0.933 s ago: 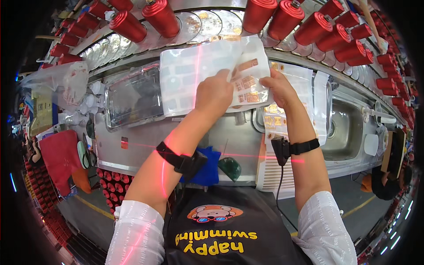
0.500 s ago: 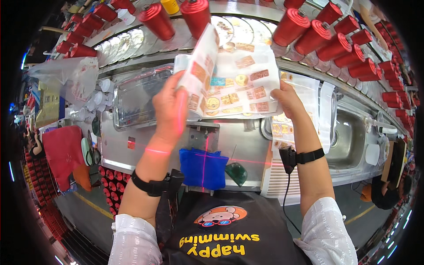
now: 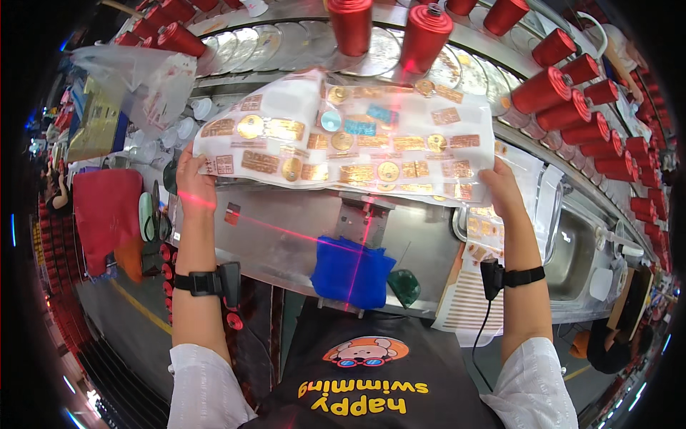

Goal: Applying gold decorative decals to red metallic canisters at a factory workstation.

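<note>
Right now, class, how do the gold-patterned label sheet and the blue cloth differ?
The label sheet is white with gold and turquoise patches; the blue cloth is plain. The label sheet is far wider than the cloth. The left hand and right hand hold the label sheet by its ends; neither holds the cloth. Both are at the metal worktop.

On my worktop [image 3: 275, 232], 1 blue cloth [image 3: 350, 275] lies at the front edge, just beside a dark green piece [image 3: 405, 287], perhaps a scraper. Beyond, red canisters [image 3: 427, 36] stand by round plates [image 3: 309, 46]. I see a metal sink [image 3: 570, 247] to my right, a clear bag [image 3: 139, 79] and red cloth [image 3: 107, 214] left.
</note>
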`<move>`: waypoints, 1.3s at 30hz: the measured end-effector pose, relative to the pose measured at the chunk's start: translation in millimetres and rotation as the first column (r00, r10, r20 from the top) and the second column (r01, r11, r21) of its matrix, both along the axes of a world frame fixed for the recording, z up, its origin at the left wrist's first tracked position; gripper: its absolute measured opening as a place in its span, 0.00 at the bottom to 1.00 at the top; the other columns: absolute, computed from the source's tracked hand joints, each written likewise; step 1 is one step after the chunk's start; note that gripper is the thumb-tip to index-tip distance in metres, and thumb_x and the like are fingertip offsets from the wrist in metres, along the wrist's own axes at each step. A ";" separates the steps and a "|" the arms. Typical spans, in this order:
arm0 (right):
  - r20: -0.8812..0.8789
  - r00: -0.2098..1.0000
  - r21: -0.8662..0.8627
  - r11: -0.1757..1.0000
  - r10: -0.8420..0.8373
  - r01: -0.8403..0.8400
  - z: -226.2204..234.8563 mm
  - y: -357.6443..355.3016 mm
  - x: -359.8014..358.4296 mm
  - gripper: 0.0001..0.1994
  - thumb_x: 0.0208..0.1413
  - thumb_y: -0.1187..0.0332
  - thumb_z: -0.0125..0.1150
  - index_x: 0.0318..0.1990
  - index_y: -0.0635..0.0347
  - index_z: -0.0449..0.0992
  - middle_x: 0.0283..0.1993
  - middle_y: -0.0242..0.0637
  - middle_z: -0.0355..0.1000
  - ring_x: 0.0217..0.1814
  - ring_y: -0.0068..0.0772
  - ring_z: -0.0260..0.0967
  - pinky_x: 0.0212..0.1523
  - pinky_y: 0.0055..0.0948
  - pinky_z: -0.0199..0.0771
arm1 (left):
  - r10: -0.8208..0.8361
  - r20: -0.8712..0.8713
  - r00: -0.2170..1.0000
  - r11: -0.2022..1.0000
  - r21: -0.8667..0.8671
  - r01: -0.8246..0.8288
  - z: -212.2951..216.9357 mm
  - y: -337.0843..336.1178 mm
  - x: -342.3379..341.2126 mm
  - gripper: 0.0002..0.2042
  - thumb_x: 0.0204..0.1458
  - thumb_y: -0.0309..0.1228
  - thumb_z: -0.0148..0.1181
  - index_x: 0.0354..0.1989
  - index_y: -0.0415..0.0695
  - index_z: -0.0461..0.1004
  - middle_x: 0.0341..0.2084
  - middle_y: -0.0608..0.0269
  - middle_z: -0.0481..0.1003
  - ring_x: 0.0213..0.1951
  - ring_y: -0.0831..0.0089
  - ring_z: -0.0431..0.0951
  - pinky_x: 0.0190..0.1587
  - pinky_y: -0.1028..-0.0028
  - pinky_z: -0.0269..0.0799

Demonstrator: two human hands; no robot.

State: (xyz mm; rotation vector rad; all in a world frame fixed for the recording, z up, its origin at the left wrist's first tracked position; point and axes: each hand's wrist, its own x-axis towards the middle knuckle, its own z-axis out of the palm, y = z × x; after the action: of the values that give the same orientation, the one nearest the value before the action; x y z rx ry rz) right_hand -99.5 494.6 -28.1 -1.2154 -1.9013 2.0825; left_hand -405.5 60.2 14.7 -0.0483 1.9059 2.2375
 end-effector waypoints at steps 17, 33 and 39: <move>0.144 0.987 -0.080 0.994 -0.068 0.080 8.4 -16.3 2.3 0.26 0.43 0.80 0.47 0.55 0.64 0.67 0.46 0.39 0.72 0.45 0.33 0.71 0.47 0.32 0.72 | -0.085 0.256 0.963 0.720 -0.653 0.236 -68.4 -59.5 -74.2 0.14 0.44 0.28 0.51 0.42 0.39 0.70 0.28 0.61 0.73 0.28 0.72 0.74 0.28 0.73 0.68; 0.191 0.975 -0.045 0.992 -0.110 0.121 -11.8 -18.2 11.2 0.25 0.43 0.78 0.47 0.55 0.66 0.66 0.45 0.39 0.72 0.43 0.30 0.71 0.45 0.28 0.71 | -0.860 -0.216 0.462 0.118 -0.966 -0.232 -59.6 76.6 -74.2 0.27 0.52 0.44 0.54 0.61 0.48 0.62 0.54 0.49 0.66 0.62 0.53 0.57 0.61 0.51 0.51; 0.163 0.978 -0.028 0.990 -0.130 0.136 -6.3 -25.1 14.2 0.25 0.43 0.78 0.47 0.54 0.67 0.66 0.46 0.39 0.72 0.43 0.29 0.71 0.46 0.28 0.71 | -0.907 -0.193 0.374 0.156 -0.979 -0.128 -71.6 35.0 -77.3 0.28 0.52 0.44 0.54 0.62 0.50 0.61 0.56 0.52 0.66 0.65 0.58 0.53 0.64 0.48 0.44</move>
State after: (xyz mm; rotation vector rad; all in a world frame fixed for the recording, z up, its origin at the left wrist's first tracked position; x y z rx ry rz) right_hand -85.3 469.5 -34.4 -1.5169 -1.7912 2.0183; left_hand -482.7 95.2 -57.0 1.5307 2.7359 0.2207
